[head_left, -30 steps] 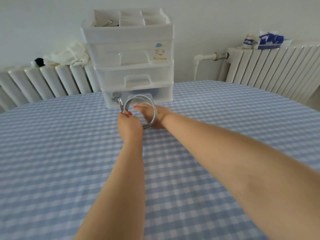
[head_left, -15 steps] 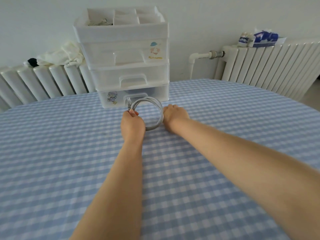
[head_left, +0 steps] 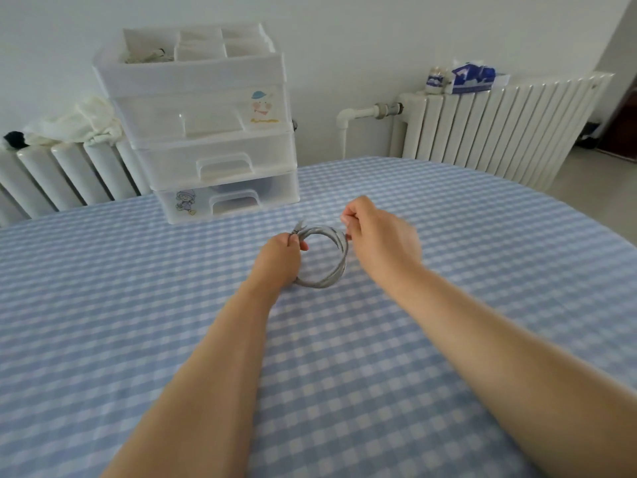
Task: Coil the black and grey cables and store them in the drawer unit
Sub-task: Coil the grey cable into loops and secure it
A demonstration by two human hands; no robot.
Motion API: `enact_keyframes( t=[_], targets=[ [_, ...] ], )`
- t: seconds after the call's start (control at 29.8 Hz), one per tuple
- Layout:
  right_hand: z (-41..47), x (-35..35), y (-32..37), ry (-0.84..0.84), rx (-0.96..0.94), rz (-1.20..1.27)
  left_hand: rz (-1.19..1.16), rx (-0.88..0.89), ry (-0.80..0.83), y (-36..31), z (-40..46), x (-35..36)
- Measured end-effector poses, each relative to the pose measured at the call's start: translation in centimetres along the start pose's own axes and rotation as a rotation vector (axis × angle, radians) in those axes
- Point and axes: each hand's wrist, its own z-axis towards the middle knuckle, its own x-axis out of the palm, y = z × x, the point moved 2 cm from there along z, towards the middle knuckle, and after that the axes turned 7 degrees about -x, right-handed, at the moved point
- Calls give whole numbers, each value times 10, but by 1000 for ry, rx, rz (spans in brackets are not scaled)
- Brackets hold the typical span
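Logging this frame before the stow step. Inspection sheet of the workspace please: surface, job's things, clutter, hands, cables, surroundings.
Surface: table under a blue and white checked cloth.
Job's things: grey cable coiled into a ring, near the table; white drawer unit behind it, all three drawers shut, open top tray with dividers.
Clutter: nothing seen on the cloth.
Hands: left hand grips the coil's left side; right hand pinches its right side.
Cables: only the grey one seen; black cable not in view.
Surroundings: white radiators on both sides, white cloth on the left one, blue packet and small jar on the right one.
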Motion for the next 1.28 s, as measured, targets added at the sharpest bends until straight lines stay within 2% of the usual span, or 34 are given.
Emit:
enact_keyframes(
  t=[0.1,0.17,0.3,0.5,0.71,0.81,0.91,0.97,1.11,1.28],
  targets=[
    [-2,-7,8,-114,-46,52,152,78,-16,-4,-9,6],
    [-5,-6,17,-133,-41,125,185,109,5,-9,-16,11],
    [-8,17,14,50,100,183,120,92,98,-17,-26,14],
    [-11,31,0,207,250,349,45,34,180,-14,-20,17],
    [-12,29,0,245,260,381,9,76,282,-11,-22,11],
    [-14,27,1,267,157,280,29,106,255,-10,-22,12],
    [-15,18,5,141,-110,95,87,149,249,-11,-24,12],
    [-14,13,4,151,-260,21,129,170,274,-12,-26,11],
    [-11,17,-5,451,-260,-52,348,254,278,-18,-29,14],
    [-10,14,-7,561,-198,-60,433,297,234,-25,-36,19]
  ],
)
